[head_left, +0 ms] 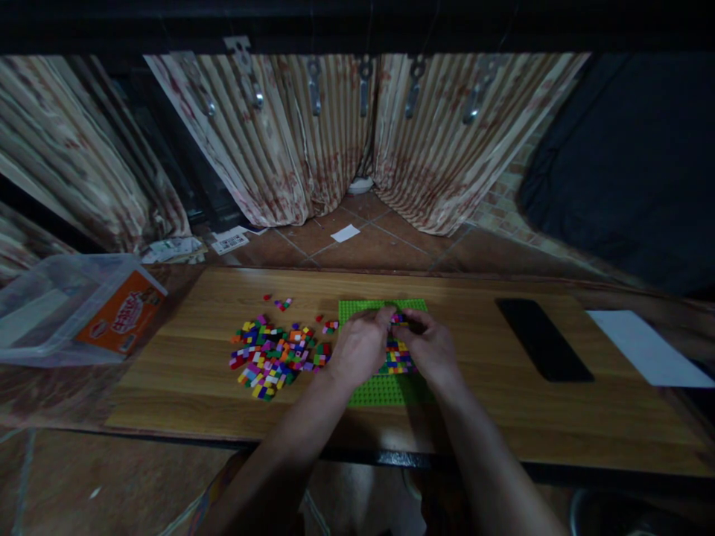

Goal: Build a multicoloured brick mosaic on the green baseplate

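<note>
Both hands are over a green studded baseplate [385,391] on the wooden table. My left hand [362,344] covers the plate's left part, its fingers closed together near the top. My right hand [429,344] comes in from the right, thumb and forefinger pinched near a small pink-purple brick [397,318] between the two hands. Which hand grips that brick is hard to make out. Below the fingertips, rows of multicoloured bricks [399,359] are set on the plate, partly hidden by my hands. A heap of loose toy bricks [273,357] lies to the left.
A clear plastic box [50,298] with an orange label stands beyond the table's left end. Right of the plate lie a black phone-shaped slab [541,339] and a white sheet [651,346]. A few stray bricks [284,304] lie behind the heap. Striped curtains [324,149] hang behind.
</note>
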Demonstrator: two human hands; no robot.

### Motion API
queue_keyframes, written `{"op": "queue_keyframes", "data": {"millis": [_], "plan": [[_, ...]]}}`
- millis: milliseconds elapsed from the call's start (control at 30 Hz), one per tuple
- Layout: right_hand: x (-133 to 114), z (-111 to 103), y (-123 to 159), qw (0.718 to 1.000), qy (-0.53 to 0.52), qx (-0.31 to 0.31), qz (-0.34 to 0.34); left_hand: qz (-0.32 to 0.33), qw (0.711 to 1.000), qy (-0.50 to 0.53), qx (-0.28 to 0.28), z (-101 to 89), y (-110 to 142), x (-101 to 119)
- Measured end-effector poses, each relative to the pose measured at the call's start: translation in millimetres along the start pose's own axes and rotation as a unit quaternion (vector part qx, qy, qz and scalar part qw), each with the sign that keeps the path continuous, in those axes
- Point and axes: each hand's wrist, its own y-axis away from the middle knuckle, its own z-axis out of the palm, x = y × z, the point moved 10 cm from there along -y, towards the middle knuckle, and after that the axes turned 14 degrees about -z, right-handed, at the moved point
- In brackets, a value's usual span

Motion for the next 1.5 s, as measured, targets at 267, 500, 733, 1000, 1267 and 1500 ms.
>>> {"op": "queue_keyframes", "data": {"millis": [267, 500, 733, 1000, 1267, 1500], "plan": [[1, 1, 1, 1.0, 0.004, 0.004, -0.004, 0.0, 1.0, 0.0, -0.004, 1.6, 0, -1], [-3, -1, 2, 0.999, 0.03, -0.015, -0.017, -0.023, 0.999, 0.033, 0.018, -18.2, 3, -6], [5, -14, -1, 0.999, 0.038, 0.005, -0.001, -0.134, 0.983, 0.116, 0.041, -61.3, -4, -90], [4, -12, 0, 0.998, 0.062, -0.005, 0.002, -0.136, 0.988, 0.008, -0.067, -40.8, 4, -119], [-1, -12, 0, 0.995, 0.093, -0.02, -0.001, -0.105, 0.992, -0.054, -0.031, -34.6, 4, -91], [0, -11, 0, 0.997, 0.072, -0.017, -0.007, -0.108, 0.991, -0.08, -0.016, -31.9, 3, -87]]}}
